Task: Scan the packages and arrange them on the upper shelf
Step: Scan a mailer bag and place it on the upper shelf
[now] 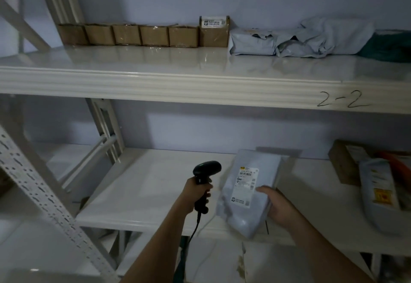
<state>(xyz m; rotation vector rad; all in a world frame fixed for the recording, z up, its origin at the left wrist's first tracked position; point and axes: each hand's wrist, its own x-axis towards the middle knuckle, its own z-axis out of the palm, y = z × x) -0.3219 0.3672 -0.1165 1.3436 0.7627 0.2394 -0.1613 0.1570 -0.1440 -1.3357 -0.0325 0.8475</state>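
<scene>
2 hands (pixel 195 196), 1 scanner (pixel 205 171), 1 held package (pixel 249 191), 6 boxes (pixel 142 35)

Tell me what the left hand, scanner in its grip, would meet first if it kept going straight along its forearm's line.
Probably nothing soon: the left hand with the scanner points up and away over the bare lower shelf, toward the back wall. The grey package lies to its right, off that line. Depth is uncertain.

A single head-worn camera faces a white shelving rack (pixel 178 82) at close range, looking forward and slightly down. The upper shelf sits around eye level, seemingly, though dim light blurs detail.
</scene>
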